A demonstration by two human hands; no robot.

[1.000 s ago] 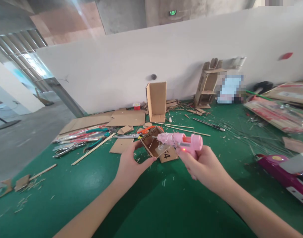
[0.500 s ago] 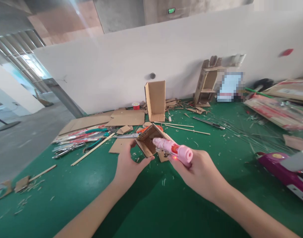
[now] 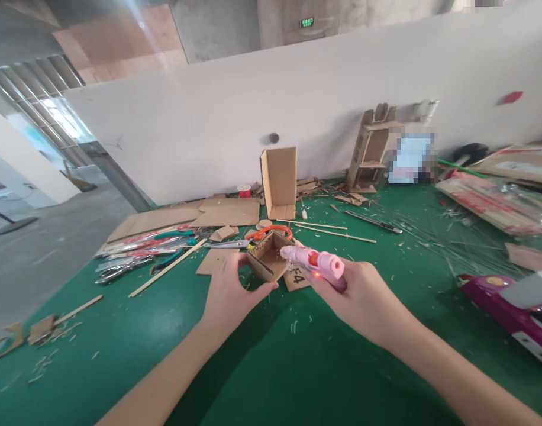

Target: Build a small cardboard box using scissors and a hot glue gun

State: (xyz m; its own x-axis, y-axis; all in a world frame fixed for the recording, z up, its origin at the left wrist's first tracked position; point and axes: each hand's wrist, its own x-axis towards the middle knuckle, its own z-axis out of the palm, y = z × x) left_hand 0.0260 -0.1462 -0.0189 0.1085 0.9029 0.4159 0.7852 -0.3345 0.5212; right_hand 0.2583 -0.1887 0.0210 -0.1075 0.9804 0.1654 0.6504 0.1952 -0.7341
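My left hand (image 3: 230,289) grips a small open cardboard box (image 3: 263,266) by its left and near sides, thumb along the front. Wrapped in my right hand (image 3: 357,302) is a pink glue gun (image 3: 318,263) with a small red light lit. Its nozzle end points left, at the right side of the box's opening; whether it touches the cardboard I cannot tell. Beneath the glue gun lies a flat cardboard piece (image 3: 296,280) with printed marks. Just behind the box are orange-handled scissors (image 3: 277,231). Another cardboard piece (image 3: 207,262) lies partly behind my left hand.
A tall open cardboard form (image 3: 280,180) stands behind the box. Flat cardboard sheets (image 3: 229,211), packaged tools (image 3: 142,251) and a wooden stick (image 3: 167,269) lie left. A utility knife (image 3: 373,220), a purple device (image 3: 508,310) and a cardboard shelf (image 3: 371,154) are to the right.
The box has tipped lower, so its opening and the scissors' orange handles show more. The glue gun's nozzle has shifted slightly right and now sits at the box's right side.
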